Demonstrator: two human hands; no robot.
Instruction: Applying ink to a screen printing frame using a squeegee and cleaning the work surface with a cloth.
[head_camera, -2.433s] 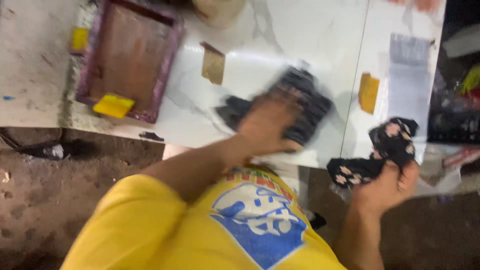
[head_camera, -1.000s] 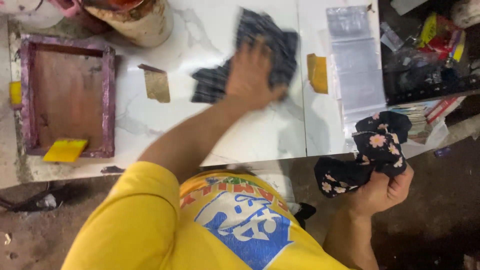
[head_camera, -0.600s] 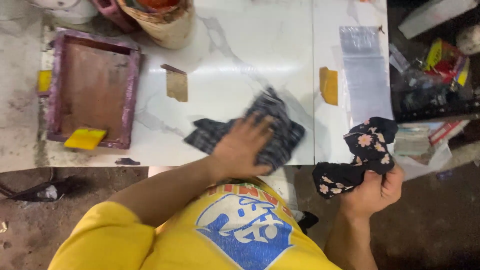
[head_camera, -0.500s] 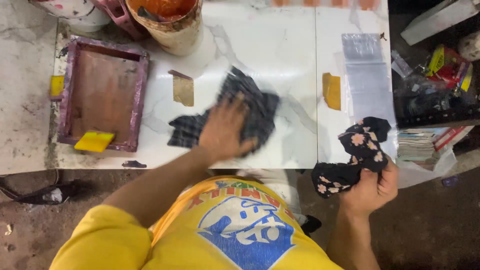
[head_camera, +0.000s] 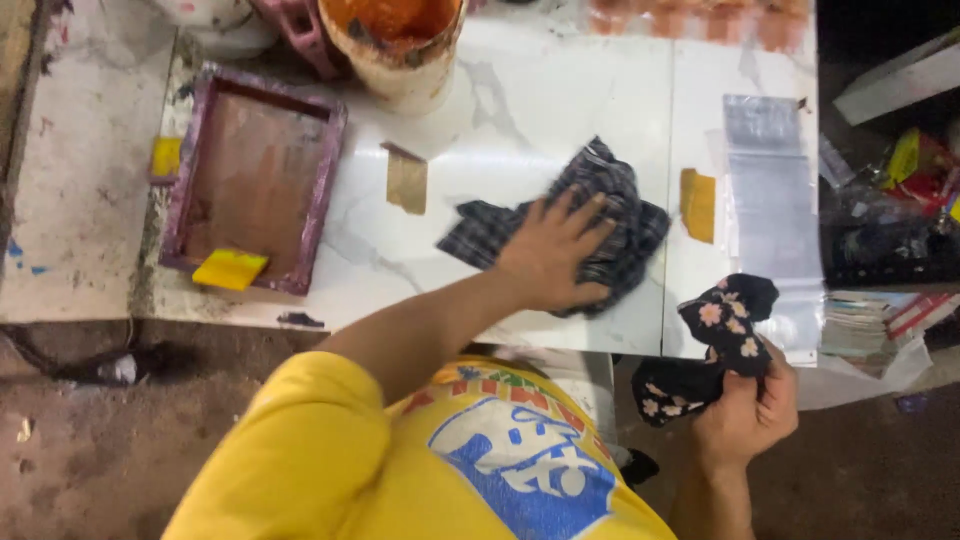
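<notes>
Left hand (head_camera: 550, 255) and checked rag (head_camera: 600, 215) slid right, right hand (head_camera: 745, 410) gripping floral cloth (head_camera: 715, 345)

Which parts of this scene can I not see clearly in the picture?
- Head view: the left hand covers the middle of the checked cloth; the table under it is hidden.
- The right hand wraps the floral cloth, so its full shape is unclear.
- The top edge cuts off the orange-stained bucket.
- The objects at the right edge are dark and cluttered, and cannot be identified.
</notes>
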